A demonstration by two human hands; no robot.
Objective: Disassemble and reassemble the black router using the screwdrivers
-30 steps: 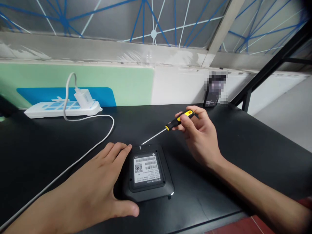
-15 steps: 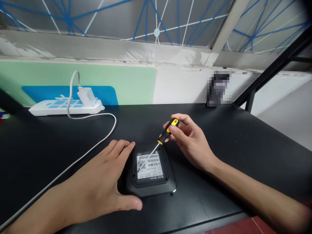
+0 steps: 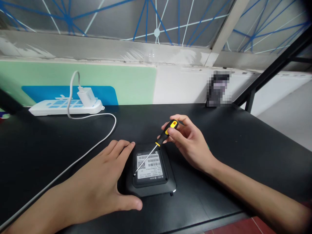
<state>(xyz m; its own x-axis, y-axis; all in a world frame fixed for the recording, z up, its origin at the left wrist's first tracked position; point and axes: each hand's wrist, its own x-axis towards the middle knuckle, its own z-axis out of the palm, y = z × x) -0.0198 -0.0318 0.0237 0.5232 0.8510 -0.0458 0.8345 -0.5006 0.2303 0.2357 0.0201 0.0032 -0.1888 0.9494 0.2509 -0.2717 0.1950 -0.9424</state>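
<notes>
A black box-shaped device [image 3: 154, 188] lies on the dark table, its underside with a white printed label [image 3: 152, 165] facing up. My left hand [image 3: 104, 182] rests at the device's left side, thumb and fingers spread apart, holding nothing. My right hand [image 3: 188, 139] grips the black and yellow handle of a screwdriver [image 3: 167, 132] between thumb and fingers. The screwdriver slants down to the left across the label, and its tip is at the screw hole near the device's lower left corner.
A white power strip [image 3: 65, 107] with a plugged-in charger [image 3: 87, 96] stands at the back left. Its white cable [image 3: 94, 146] runs forward past my left arm. A pixelated dark object [image 3: 218, 89] leans against the wall at the back right of the table [image 3: 243, 139].
My right hand has shifted slightly left, and the screwdriver tip has moved down and left from the label's edge to the corner hole. My left hand has stayed in place.
</notes>
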